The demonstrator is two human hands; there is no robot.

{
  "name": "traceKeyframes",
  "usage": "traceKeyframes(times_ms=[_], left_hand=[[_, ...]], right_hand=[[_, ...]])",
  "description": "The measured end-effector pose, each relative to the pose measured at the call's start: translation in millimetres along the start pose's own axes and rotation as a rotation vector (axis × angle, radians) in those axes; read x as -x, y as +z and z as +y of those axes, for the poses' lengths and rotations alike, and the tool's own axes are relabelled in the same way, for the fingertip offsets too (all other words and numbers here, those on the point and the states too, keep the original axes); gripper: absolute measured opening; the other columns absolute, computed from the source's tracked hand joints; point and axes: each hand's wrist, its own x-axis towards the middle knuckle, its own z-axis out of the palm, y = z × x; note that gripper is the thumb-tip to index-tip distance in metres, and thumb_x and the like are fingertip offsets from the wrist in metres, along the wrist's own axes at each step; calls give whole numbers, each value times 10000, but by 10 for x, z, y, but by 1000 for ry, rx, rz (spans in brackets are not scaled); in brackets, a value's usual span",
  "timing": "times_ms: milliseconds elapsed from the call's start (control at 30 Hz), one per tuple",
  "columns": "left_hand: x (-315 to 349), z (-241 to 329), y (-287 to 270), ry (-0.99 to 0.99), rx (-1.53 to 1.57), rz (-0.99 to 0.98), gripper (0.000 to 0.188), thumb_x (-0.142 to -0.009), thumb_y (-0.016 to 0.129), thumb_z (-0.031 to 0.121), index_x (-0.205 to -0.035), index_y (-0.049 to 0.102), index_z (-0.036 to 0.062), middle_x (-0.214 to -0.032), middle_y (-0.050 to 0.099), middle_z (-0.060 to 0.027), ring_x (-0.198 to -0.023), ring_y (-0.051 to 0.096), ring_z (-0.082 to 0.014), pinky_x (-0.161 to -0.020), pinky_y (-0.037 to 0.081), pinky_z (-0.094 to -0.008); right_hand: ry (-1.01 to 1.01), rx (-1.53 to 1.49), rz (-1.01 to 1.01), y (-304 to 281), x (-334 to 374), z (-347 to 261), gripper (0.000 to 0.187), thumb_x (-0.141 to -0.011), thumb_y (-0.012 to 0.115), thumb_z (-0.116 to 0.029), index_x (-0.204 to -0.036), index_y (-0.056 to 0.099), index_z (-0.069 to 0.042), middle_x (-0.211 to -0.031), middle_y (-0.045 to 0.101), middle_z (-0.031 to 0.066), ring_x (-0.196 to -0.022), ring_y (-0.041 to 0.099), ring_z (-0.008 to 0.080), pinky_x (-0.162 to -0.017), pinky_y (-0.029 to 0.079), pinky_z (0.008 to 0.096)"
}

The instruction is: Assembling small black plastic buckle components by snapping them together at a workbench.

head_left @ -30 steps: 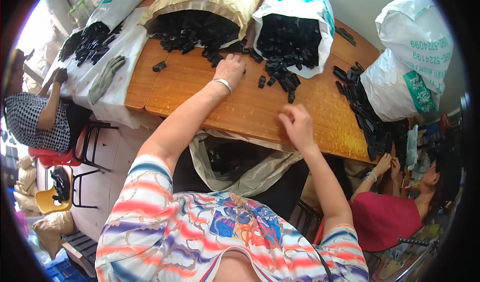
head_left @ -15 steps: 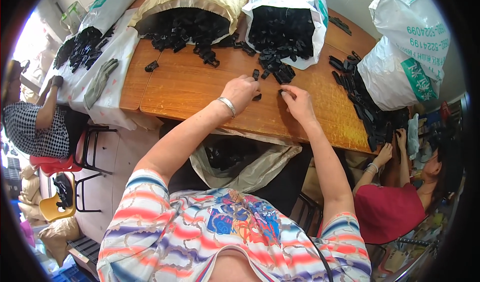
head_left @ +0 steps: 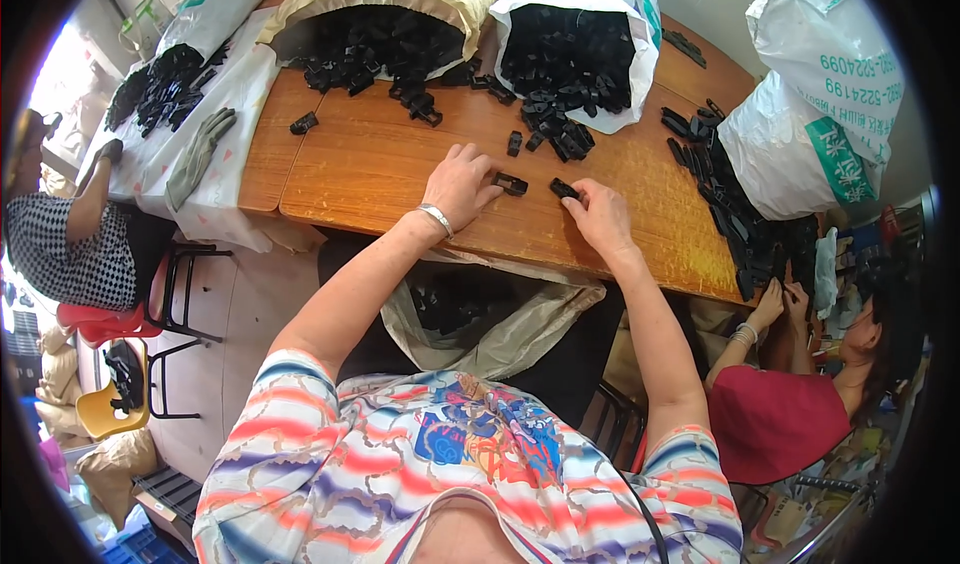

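Note:
Above the wooden table (head_left: 400, 179), my left hand (head_left: 463, 188) pinches a small black plastic frame-like part (head_left: 511, 184) between thumb and fingertips. Another small black plastic piece (head_left: 562, 189) is gripped by the thumb and fingers of my right hand (head_left: 602, 214). The two parts face each other with a short gap between them. Just beyond my hands lies a loose black piece (head_left: 514, 144), close to a pile of similar pieces (head_left: 560, 136). Over my lap, an open pale sack (head_left: 535, 334) holds more black parts.
A yellowish sack (head_left: 300, 9) and a white sack (head_left: 645, 44) spill black parts at the back. White sacks (head_left: 775, 154) stand at right beside long black pieces (head_left: 722, 214). Co-workers sit left (head_left: 75, 254) and right (head_left: 780, 424). A grey glove (head_left: 200, 159) lies at left.
My left hand has shifted slightly left and lower, and its black part now shows plainly. My right hand has turned its piece more into view. The right co-worker's hands have come together.

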Motion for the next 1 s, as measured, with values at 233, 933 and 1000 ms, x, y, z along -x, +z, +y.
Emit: traceKeyframes(times_ms=[233,933,1000], left_hand=[[-24,-38,7,11,28,-31,238,-765,762,185,-955,687,62,-986,613,-111,-1003,546,-327,-868,488,-404],[-33,-114,62,64,5,0,249,-733,764,203,-931,680,76,-987,596,-109,-989,533,-338,-863,477,-413],[-22,-87,52,52,-16,-37,257,-731,759,223,-930,682,78,-982,594,-113,-987,530,-345,-859,478,-421]], right_hand=[[-199,-179,105,138,2,-412,224,-791,749,-167,-973,694,-49,-877,627,109,-779,651,294,-686,517,395],[-450,339,88,540,59,-648,540,-876,578,-103,-1382,418,-3,-1287,510,162,-1214,481,339,-939,433,464],[-460,275,93,568,84,-581,491,-916,508,-99,-1386,415,6,-1370,470,178,-1294,427,352,-985,398,490]])
